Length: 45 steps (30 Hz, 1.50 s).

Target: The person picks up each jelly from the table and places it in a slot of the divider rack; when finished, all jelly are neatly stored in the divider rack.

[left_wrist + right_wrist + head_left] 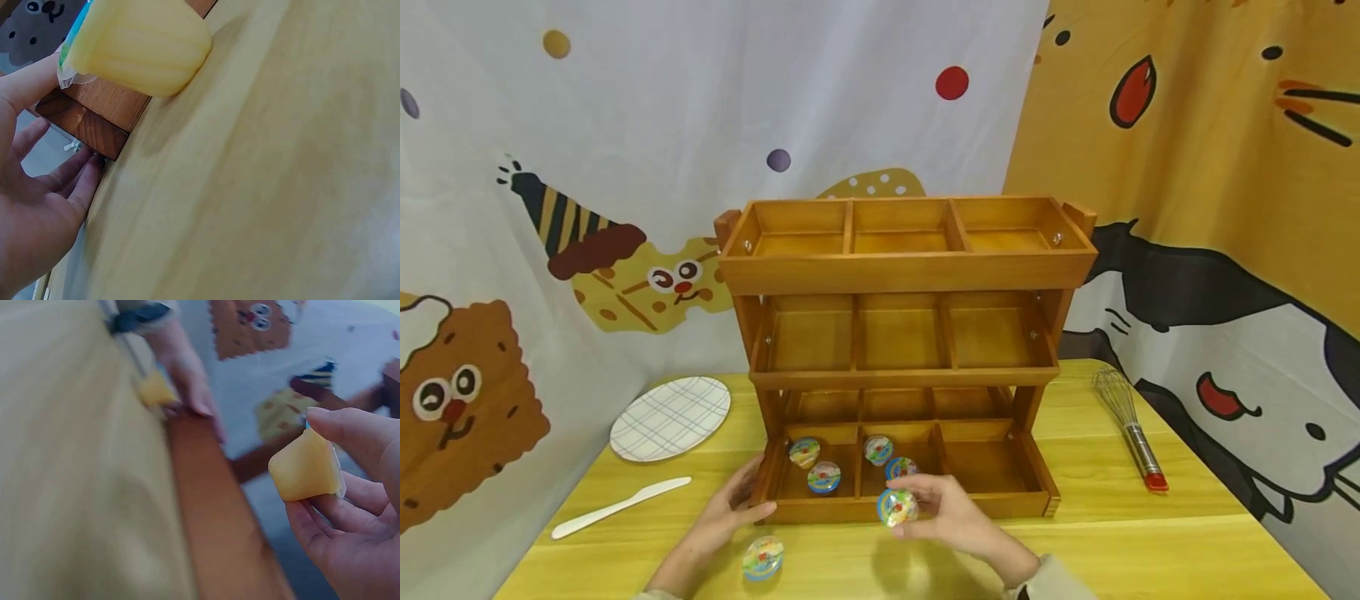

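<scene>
My right hand [943, 512] pinches a jelly cup [306, 465] with yellow contents between thumb and fingers. In the head view, that cup's printed lid faces up, just before the front wall of the bottom tray. My left hand [722, 512] grips the left front corner of the wooden shelf rack [100, 122], thumb at the front and fingers along the side. Another jelly cup [763, 558] stands on the table beside the left hand. Two jelly cups, one of them a blue-rimmed cup [824, 477], lie in the bottom tray's left compartment; two more, including a rear cup [878, 450], lie in its middle one.
Two upper trays, the top tray [906, 273] and the middle tray [902, 379], overhang the bottom one. At left on the table [820, 575] lie a checked plate [670, 419] and a white knife [621, 507]. A whisk [1131, 429] lies at right.
</scene>
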{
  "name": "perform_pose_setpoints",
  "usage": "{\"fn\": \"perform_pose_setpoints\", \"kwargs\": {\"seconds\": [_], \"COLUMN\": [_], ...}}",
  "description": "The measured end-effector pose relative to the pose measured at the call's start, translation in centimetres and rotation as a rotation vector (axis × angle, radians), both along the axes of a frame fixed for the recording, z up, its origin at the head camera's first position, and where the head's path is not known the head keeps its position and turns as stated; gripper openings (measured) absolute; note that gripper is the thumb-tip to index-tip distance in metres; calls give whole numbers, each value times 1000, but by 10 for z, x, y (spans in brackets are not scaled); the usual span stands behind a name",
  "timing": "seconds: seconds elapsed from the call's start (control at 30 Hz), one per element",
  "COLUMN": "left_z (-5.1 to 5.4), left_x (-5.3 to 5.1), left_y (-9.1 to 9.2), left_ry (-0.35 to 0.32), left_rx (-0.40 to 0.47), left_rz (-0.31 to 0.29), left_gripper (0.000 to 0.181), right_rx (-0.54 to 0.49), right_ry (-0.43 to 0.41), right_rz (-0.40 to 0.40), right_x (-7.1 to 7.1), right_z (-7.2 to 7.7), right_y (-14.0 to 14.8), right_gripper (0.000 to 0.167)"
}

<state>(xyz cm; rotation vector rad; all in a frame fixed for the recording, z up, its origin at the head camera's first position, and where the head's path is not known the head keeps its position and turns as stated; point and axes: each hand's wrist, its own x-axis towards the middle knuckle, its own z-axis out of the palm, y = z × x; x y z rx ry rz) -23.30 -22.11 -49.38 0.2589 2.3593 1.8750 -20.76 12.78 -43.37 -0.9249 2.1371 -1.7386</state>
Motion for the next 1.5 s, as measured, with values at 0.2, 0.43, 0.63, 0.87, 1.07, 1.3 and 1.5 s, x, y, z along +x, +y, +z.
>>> {"fn": "perform_pose_setpoints", "kwargs": {"seconds": [0.2, 0.43, 0.63, 0.87, 1.07, 1.3, 1.5], "left_z": [-2, 0, 2, 1, 2, -1, -2], "left_x": [-2, 2, 4, 3, 3, 0, -1], "left_y": [0, 0, 2, 1, 1, 0, 0], "left_ry": [5, 15, 6, 8, 32, 26, 2], "left_rx": [11, -7, -5, -1, 7, -12, 10], "left_rz": [6, 8, 0, 2, -3, 18, 11], "left_gripper": [72, 71, 72, 71, 69, 71, 71], "right_rx": [81, 147, 234, 233, 215, 260, 371], "right_ry": [-25, -72, -104, -110, -115, -117, 43], "right_rz": [-261, -538, -545, -509, -500, -529, -639], "right_x": [-26, -67, -92, -100, -103, -102, -92], "right_z": [23, 9, -20, -29, -32, -31, -20], "right_y": [41, 71, 78, 74, 74, 75, 76], "right_gripper": [56, 52, 50, 51, 51, 54, 50]}}
